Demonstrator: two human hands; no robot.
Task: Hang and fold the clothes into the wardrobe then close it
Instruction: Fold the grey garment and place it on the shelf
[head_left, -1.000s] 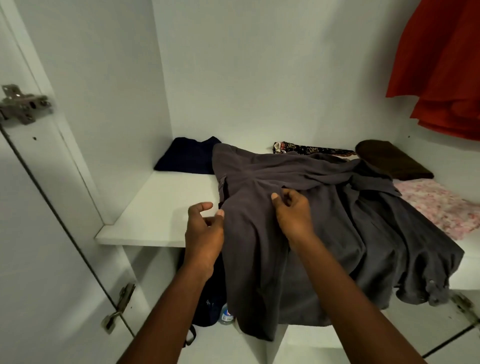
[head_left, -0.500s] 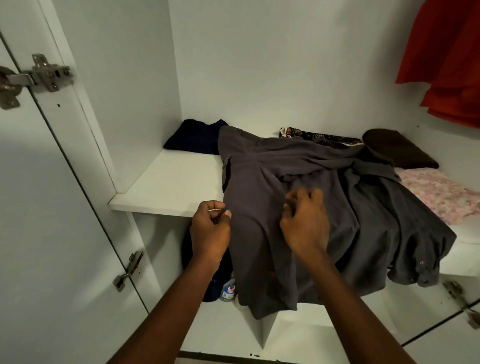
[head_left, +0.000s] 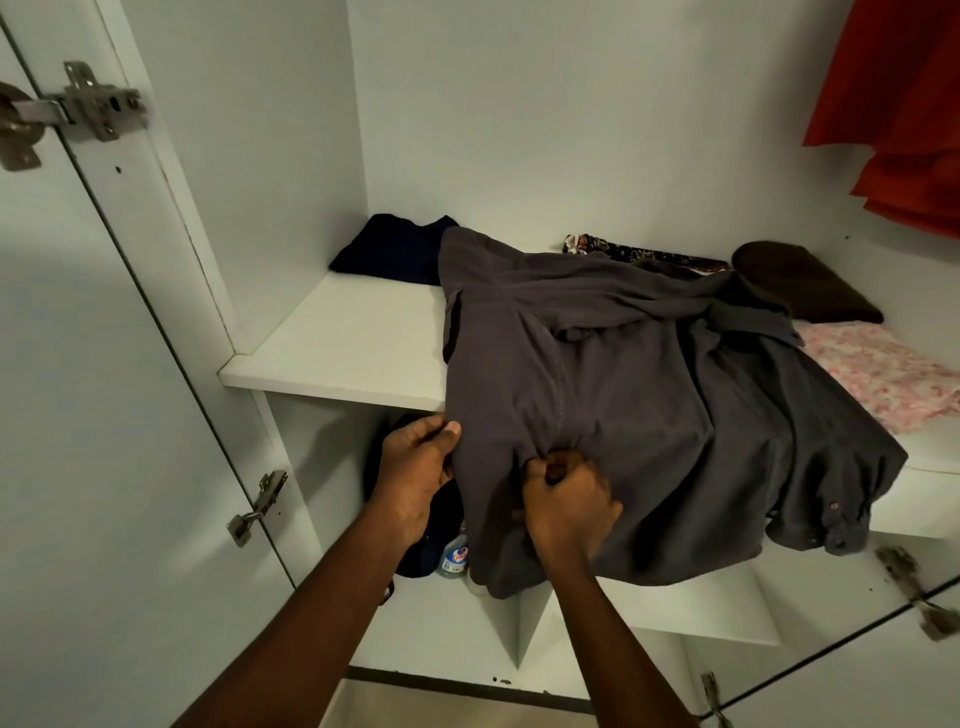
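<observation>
Mid-fold. Pinches the side hem of the crumpled dark grey cotton shirt (head_left: 623, 395) with the left hand (head_left: 415, 478), clenches a bunch in the right hand (head_left: 566, 506), cloth draped over the front edge of the white wardrobe shelf (head_left: 337, 358). Next, likely: calls for lifting the overhang back up.

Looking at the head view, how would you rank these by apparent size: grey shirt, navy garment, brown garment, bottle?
1. grey shirt, by far the largest.
2. navy garment and brown garment look alike; the shirt overlaps the navy one, so unranked.
3. bottle, smallest.

I count two hands: left hand (head_left: 415, 475), right hand (head_left: 569, 506). Five garments on shelf (head_left: 337, 353): grey shirt (head_left: 623, 405), navy cloth (head_left: 389, 252), patterned cloth (head_left: 639, 254), brown cloth (head_left: 800, 286), pink cloth (head_left: 883, 374). One red garment (head_left: 904, 104). One bottle (head_left: 454, 558). Four hinges (head_left: 88, 109).
</observation>
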